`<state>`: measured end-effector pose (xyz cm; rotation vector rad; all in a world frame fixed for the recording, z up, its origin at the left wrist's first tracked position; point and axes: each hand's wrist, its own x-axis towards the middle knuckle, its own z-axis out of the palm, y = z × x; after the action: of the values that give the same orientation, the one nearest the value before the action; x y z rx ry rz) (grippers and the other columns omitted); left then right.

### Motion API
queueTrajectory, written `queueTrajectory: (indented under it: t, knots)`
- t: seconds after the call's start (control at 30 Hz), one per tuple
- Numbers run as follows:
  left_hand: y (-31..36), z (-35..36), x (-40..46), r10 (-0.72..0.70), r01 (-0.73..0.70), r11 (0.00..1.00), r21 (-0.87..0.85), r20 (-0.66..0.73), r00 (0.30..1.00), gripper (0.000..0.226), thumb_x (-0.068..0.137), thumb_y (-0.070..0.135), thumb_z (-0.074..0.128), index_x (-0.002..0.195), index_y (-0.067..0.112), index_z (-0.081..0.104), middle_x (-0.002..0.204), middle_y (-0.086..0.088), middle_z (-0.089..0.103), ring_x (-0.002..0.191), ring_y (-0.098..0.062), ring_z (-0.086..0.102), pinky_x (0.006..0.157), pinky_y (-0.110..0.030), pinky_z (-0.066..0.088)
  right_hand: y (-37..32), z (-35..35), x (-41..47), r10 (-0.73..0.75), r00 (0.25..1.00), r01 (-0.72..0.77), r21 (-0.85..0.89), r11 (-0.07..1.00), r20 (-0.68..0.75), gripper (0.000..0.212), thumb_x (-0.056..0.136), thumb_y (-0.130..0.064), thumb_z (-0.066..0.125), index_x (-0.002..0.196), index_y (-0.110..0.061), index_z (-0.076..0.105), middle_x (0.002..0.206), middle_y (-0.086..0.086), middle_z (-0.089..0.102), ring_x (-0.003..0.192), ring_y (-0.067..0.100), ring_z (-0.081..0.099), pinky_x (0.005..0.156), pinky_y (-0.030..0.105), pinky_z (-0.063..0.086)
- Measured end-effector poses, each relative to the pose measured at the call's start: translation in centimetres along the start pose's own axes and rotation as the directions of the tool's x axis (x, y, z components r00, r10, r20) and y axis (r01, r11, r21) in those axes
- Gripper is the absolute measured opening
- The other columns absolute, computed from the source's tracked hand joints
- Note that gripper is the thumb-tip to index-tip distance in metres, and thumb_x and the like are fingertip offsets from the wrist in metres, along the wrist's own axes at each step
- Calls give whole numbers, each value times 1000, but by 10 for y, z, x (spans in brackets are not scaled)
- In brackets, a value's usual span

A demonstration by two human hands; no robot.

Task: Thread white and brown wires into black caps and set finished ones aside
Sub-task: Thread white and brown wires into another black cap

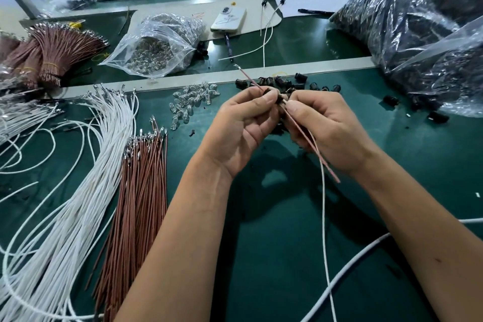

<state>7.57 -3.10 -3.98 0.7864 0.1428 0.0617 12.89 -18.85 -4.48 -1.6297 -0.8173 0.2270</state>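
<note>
Spreading across the green bench (261, 256), the stock lies largest first: a big bag of black parts (418, 34) at far right, a fan of white wires (86, 165) at left, a bundle of brown wires (141, 191) beside it, then a smaller bag of clear bulbs (156, 44) and a loose heap of bulbs (190, 104). Two finished pieces (269, 18) rest well apart at the back, near a phone (228, 19).

At centre, the left hand (243, 128) and right hand (324, 131) meet just above the scattered black caps (300, 82). Thumb and forefinger of each hand are pinched on one black cap (280, 99), held between them. A brown wire (308, 136) passes through it, its metal tip standing out beyond the left fingers; a white wire (324, 204) hangs from the same grip toward the near edge. Whether the white wire is already seated cannot be told, since the fingers cover the cap.

Likely faults, as judged from this pose: the brown wire pulled too far or not far enough, leaving the tip unseated; the small cap slipping from the pinch into the loose pile; the trailing white wire snagging on the thick white cable (366, 256) lying beneath it.
</note>
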Motion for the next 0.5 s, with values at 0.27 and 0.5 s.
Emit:
queueTrajectory:
  t: [0.27,0.5]
  knots:
    - [0,-6,0,21,-24,993,112,20,1000,21,78,16,70,94,3,77,86,-9,69,75,-11,65,71,-17,56,-3,3,-2,-68,996,62,-111,992,-55,35,103,0,56,68,1,58,57,-7,52,53,8,44,52,24,37]
    - [0,-6,-2,180,-190,941,282,60,982,24,74,8,74,96,2,73,80,-6,74,72,-12,68,72,-21,55,-2,5,-3,-81,996,73,-173,982,-37,33,103,-3,56,71,0,59,58,-10,51,56,2,46,57,15,36]
